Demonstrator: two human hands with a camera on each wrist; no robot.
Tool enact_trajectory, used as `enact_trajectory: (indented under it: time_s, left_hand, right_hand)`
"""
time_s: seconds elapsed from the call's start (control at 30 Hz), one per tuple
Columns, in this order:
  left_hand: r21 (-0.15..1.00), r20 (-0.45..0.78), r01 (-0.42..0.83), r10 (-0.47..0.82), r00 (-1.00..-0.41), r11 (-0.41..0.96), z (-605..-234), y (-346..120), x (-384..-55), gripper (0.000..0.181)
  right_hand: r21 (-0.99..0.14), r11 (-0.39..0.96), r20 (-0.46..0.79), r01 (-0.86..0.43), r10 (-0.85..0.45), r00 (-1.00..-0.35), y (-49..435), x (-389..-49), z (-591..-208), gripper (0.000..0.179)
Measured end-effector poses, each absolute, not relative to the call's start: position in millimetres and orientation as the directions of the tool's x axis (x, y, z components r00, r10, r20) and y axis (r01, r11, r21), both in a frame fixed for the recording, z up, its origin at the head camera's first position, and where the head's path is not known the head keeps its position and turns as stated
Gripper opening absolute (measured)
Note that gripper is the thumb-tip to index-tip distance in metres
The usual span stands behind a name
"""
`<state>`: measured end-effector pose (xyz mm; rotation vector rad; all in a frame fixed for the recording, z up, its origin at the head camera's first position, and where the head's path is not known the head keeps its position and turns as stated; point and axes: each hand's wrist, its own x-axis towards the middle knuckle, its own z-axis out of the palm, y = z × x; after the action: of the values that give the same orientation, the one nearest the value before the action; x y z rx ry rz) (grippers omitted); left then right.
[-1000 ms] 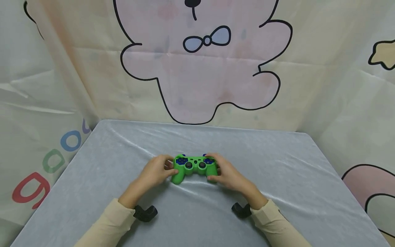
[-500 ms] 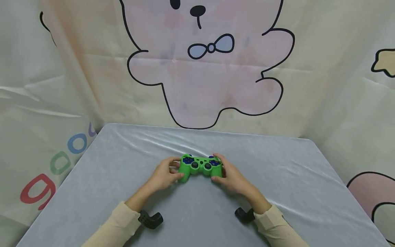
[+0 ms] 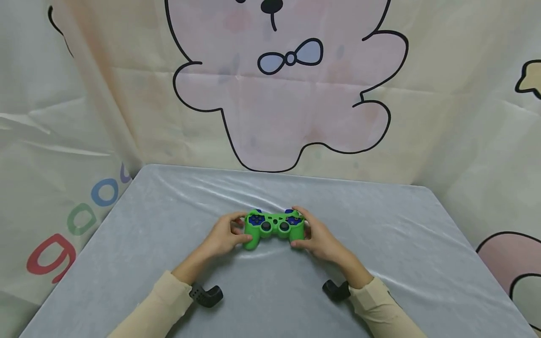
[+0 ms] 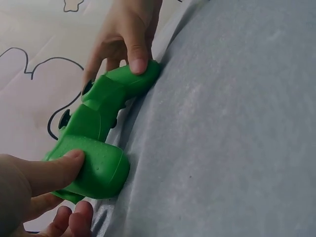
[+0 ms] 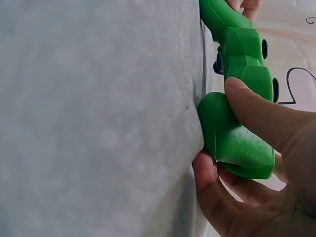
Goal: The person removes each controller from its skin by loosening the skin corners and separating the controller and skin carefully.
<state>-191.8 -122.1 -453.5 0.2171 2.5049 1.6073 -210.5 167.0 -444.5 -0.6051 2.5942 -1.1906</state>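
Observation:
A green game controller [image 3: 275,226] with blue button areas and two black thumbsticks is at the middle of the grey cloth, face up toward the head camera. My left hand [image 3: 226,234] grips its left end, thumb on the left handle. On the other end, my right hand [image 3: 318,237] holds the right handle between thumb and fingers. In the left wrist view the controller's near handle [image 4: 101,170] sits right at the cloth, the thumb pressing its side. The right wrist view shows the right thumb [image 5: 247,101] across the other handle, with fingers curled underneath.
A grey velvety cloth [image 3: 270,295] covers the table, slightly wrinkled near the controller. Behind stands a cream curtain [image 3: 448,131] printed with a pink bear. Black wrist cameras [image 3: 207,295] sit on both forearms at the cream sleeves [image 3: 162,300].
Over the last second the view has shifted a little, so the scene sits slightly differently in frame. Both hands keep their hold on the controller, which stays about where it was on the cloth.

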Motion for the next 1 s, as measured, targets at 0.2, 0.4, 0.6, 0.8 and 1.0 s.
enact_trajectory:
  time_s: [0.2,0.4,0.6,0.8,1.0]
  left_hand:
    - [0.935,-0.02,0.078,0.273,-0.962,0.345,-454.3,-122.2,-191.1,0.066]
    - [0.982,-0.024,0.066,0.462,-0.887,0.177,-449.5,-121.3,-189.5,0.055]
    - [0.996,-0.008,0.041,0.523,-0.853,0.082,-449.2,-120.8,-188.6,0.048]
    - [0.996,0.016,0.057,0.473,-0.881,0.071,-450.8,-116.9,-186.1,0.038]
    - [0.994,0.035,0.073,0.383,-0.923,0.084,-451.2,-113.2,-187.5,0.031]
  right_hand:
    - [-0.739,0.597,-0.017,-0.313,-0.48,-0.877,167.3,-208.8,-444.1,0.092]
    - [-0.73,0.606,-0.017,-0.316,-0.478,-0.878,171.0,-207.6,-443.3,0.088]
    - [-0.744,0.597,-0.038,-0.3,-0.487,-0.873,171.7,-206.4,-442.5,0.084]
    - [-0.765,0.592,-0.073,-0.252,-0.469,-0.88,171.9,-206.0,-443.7,0.07]
    - [-0.747,0.611,-0.061,-0.261,-0.455,-0.889,171.5,-209.4,-443.5,0.068]
